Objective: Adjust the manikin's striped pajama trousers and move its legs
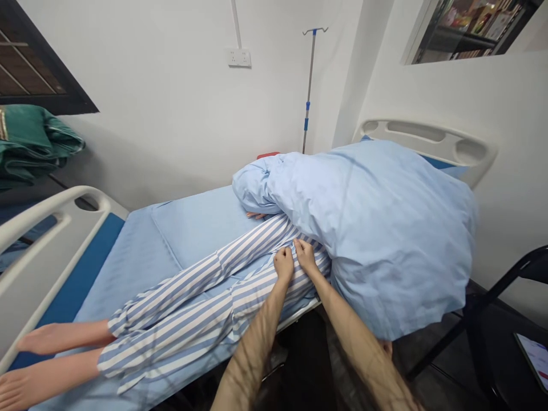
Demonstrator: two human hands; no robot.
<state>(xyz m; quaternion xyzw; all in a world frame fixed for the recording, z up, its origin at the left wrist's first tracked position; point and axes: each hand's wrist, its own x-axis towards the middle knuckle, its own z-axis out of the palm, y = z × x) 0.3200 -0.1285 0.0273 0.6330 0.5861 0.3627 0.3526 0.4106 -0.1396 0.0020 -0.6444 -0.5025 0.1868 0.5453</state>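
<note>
Blue-and-white striped trousers [188, 328] cover the legs of a figure that looks like a manikin, lying on the bed. At the upper thigh, my left hand [283, 264] is closed in a fist against the fabric and appears to grip it. Just right of it, my right hand [305, 256] pinches the same trousers near the hip. A light blue quilt [385, 222] is bunched over the figure's upper body, hiding its head and trunk. Its bare feet [55, 337] stick out of the trouser legs, and a bit of its hand [256, 215] shows under the quilt.
The bed has a light blue sheet [197, 220], a footboard [55, 240] at left and a headboard [428, 134] at right. A drip stand [309, 91] rises behind it. A black chair [500, 331] with a phone [533, 357] on it stands at lower right.
</note>
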